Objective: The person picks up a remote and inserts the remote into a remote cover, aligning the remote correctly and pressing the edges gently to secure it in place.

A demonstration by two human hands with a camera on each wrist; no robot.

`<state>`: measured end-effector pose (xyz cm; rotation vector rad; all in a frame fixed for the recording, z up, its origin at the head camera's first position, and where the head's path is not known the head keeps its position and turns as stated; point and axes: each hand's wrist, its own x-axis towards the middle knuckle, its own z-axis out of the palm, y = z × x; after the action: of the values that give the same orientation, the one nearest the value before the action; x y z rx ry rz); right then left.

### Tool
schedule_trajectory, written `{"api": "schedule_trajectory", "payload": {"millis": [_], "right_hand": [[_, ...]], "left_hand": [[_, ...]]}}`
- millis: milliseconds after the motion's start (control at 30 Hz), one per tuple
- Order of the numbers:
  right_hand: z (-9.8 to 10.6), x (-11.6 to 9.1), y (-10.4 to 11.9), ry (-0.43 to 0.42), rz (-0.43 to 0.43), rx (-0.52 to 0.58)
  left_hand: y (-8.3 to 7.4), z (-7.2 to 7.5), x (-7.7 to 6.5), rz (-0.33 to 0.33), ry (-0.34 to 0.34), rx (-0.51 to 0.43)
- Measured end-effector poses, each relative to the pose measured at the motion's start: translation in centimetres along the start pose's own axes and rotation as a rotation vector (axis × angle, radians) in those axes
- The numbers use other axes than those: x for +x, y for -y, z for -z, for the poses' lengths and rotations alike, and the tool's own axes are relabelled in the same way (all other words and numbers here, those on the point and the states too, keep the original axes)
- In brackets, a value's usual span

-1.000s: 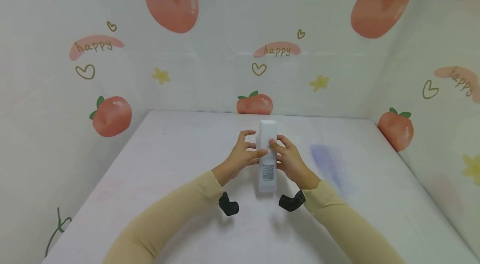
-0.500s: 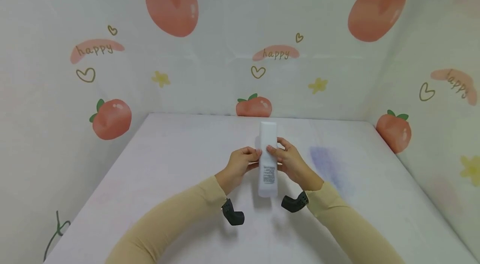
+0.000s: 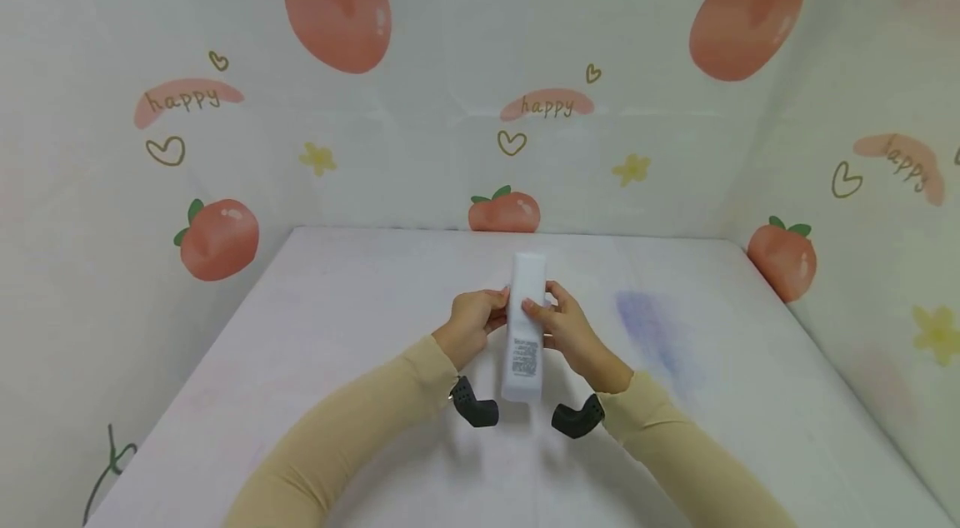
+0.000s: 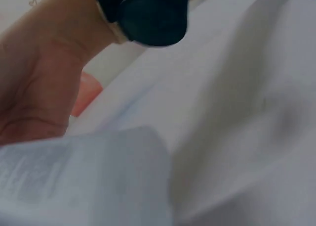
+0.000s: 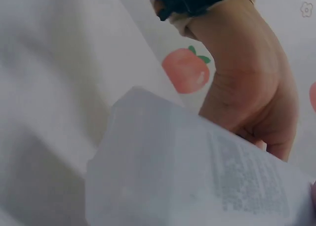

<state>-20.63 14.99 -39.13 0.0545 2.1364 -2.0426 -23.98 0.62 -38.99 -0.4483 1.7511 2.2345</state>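
Note:
A tall white bottle [image 3: 527, 328] with small dark print low on its front is held up between both hands, its top leaning slightly right. From the right side my right hand [image 3: 576, 338] grips it, thumb across the front and fingers behind. At its left edge my left hand [image 3: 471, 323] pinches it with curled fingers, the fingertips partly hidden. The left wrist view has the bottle's base [image 4: 118, 181] large in front, with the right hand [image 4: 44, 77] beyond. In the right wrist view the printed face [image 5: 247, 179] is near, and the left hand [image 5: 252, 77] shows behind it.
A white-covered table [image 3: 360, 278] lies beneath the hands, with a purple smudge [image 3: 648, 328] at right. Patterned cloth walls [image 3: 420, 95] enclose the back and sides. Black camera mounts [image 3: 476, 403] stick out below both wrists. A green cord [image 3: 112, 457] shows at the far left.
The left hand has drawn its spread fingers and thumb in to the bottle's left edge. The bottle has turned, moved slightly left and nearer, and now tilts a little.

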Motion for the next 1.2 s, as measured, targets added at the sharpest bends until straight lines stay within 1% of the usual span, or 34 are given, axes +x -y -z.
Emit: {"api": "schedule_trajectory", "payload": {"millis": [167,267,300,367,467,500,567,600,700,767,800,833,867,1033,1100,1200], "right_hand": [[-0.7,-0.2,-0.4,-0.014,0.025,-0.055],[-0.9,-0.2,-0.7,-0.022,0.034,-0.071],[-1.0,-0.2,-0.8,-0.023,0.035,-0.074],[-1.1,0.0,-0.9,-0.026,0.026,-0.061],[-1.1,0.4,-1.0,-0.033,0.009,-0.015],[-1.1,0.6,-1.0,-0.035,-0.001,0.008],[-1.0,0.9,-1.1,-0.035,-0.024,0.051],[-1.0,1.0,-1.1,-0.032,-0.033,0.070],[-0.6,1.3,-0.9,-0.005,-0.057,0.117],[-0.2,1.3,-0.8,0.024,-0.064,0.128],[-0.1,1.3,-0.7,0.036,-0.069,0.137],[0.1,1.3,-0.6,0.050,-0.072,0.143],[0.2,1.3,-0.5,0.064,-0.080,0.145],[0.5,1.1,-0.4,0.151,-0.101,0.145],[0.6,1.0,-0.5,0.177,-0.103,0.142],[0.6,0.9,-0.5,0.183,-0.108,0.144]], "left_hand": [[-0.1,0.3,0.5,-0.007,-0.025,0.051],[0.0,0.5,0.6,-0.014,-0.026,0.083],[0.0,0.6,0.6,-0.006,-0.024,0.086],[0.2,0.8,0.5,0.022,-0.017,0.067],[0.5,1.1,0.2,0.067,0.007,0.009],[0.6,1.2,0.1,0.071,0.019,0.004],[0.6,1.4,-0.2,0.040,0.049,0.023],[0.2,1.5,-0.7,0.011,0.071,0.052],[-0.1,2.0,-0.9,-0.100,0.144,0.158],[-0.2,2.3,-0.9,-0.149,0.198,0.210],[-0.2,2.3,-0.9,-0.162,0.227,0.231],[0.0,2.4,-0.5,-0.169,0.250,0.248],[0.0,2.5,-0.5,-0.171,0.272,0.270],[-0.2,2.6,-0.4,-0.125,0.342,0.362],[-0.1,2.5,-0.3,-0.112,0.360,0.379],[0.3,2.3,-0.2,-0.111,0.362,0.392]]}}
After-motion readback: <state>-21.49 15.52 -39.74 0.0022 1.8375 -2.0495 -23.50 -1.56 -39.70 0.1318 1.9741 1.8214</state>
